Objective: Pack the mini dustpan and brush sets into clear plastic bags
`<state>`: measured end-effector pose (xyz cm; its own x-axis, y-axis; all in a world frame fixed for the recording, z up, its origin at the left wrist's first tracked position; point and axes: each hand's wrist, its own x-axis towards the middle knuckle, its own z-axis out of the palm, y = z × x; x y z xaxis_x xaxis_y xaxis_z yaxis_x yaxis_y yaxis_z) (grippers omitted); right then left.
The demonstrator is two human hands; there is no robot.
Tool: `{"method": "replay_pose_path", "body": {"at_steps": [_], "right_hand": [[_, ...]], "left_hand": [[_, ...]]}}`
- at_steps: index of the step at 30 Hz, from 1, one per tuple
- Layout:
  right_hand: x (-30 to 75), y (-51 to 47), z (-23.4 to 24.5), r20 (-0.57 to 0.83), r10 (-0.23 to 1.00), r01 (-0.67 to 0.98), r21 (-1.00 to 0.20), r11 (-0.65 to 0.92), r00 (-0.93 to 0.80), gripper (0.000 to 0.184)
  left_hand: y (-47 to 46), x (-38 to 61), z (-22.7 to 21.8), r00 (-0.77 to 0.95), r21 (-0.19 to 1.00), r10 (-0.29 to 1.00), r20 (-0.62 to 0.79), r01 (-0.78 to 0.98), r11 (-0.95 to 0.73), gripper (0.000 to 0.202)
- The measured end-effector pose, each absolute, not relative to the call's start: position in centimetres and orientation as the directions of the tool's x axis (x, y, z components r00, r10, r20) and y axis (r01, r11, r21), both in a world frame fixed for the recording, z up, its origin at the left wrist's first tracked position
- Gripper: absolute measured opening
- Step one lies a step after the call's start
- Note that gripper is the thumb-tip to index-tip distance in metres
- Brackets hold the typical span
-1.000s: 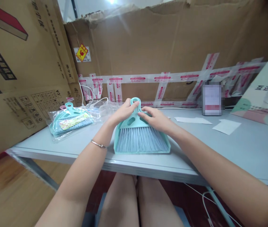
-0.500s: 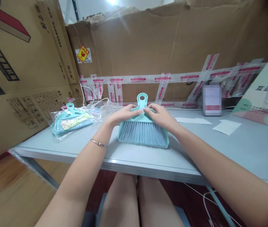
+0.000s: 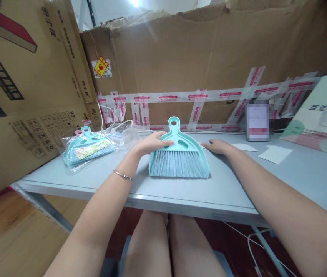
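Observation:
A mint-green hand brush (image 3: 179, 159) with grey-blue bristles lies nested in a matching dustpan (image 3: 206, 165) on the table in front of me. My left hand (image 3: 153, 142) grips the set at its upper left side, thumb on top of the brush and fingers around the dustpan's edge. To the right of the set, my right hand (image 3: 216, 146) rests low over the tabletop, apart from the dustpan and holding nothing. Its index finger stretches toward the dustpan's side, while the other fingers are bent and partly hidden.
A bagged dustpan and brush set (image 3: 88, 148) lies at the left. White paper slips (image 3: 275, 154) are on the right of the grey table (image 3: 163, 192). Behind them stands a phone-like device (image 3: 258, 121) beside a printed board (image 3: 319, 115). Large cardboard boxes (image 3: 175, 57) wall the back and left.
My right hand has let go of the brush and dustpan and moved right onto the table. The set has shifted slightly right, with my left hand still on it.

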<state>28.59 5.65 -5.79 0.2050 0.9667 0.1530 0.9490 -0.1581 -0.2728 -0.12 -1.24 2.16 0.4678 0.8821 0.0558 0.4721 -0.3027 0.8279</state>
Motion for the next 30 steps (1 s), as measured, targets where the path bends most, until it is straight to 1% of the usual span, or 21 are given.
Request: {"method": "replay_pose_path", "body": {"at_steps": [3,8,12,17,22,26,30], "right_hand": [[28.7,5.8,-5.6,0.103,0.964,0.942,-0.259,-0.212,0.245,0.039],[28.7,5.3,-5.2,0.149,0.938,0.931,-0.241,-0.273,0.313,0.031],[29.0,5.1,-5.5,0.191,0.928,0.934,-0.228,-0.276,0.321,0.033],[29.2,5.0,-5.8,0.180,0.905,0.911,-0.228,-0.343,0.386,0.043],[29.2,5.1,-6.0,0.155,0.919,0.916,-0.242,-0.320,0.362,0.035],[29.2,5.2,-6.4,0.170,0.917,0.916,-0.249,-0.314,0.360,0.035],[29.0,5.3,-6.2,0.170,0.913,0.908,-0.270,-0.319,0.371,0.037]], "left_hand": [[-1.3,-0.1,2.2,0.458,0.830,0.887,0.062,0.469,-0.300,0.036],[-1.5,0.2,2.3,0.459,0.850,0.885,0.079,0.433,-0.301,0.030],[-1.4,0.1,2.3,0.448,0.847,0.890,0.081,0.441,-0.298,0.030],[-1.1,-0.1,1.9,0.453,0.835,0.888,0.085,0.454,-0.312,0.032],[-0.8,-0.2,1.9,0.454,0.819,0.888,0.078,0.479,-0.317,0.035],[-1.0,-0.2,2.0,0.454,0.812,0.889,0.063,0.494,-0.310,0.033],[-1.1,-0.2,2.1,0.450,0.796,0.889,0.081,0.508,-0.330,0.033]]}}
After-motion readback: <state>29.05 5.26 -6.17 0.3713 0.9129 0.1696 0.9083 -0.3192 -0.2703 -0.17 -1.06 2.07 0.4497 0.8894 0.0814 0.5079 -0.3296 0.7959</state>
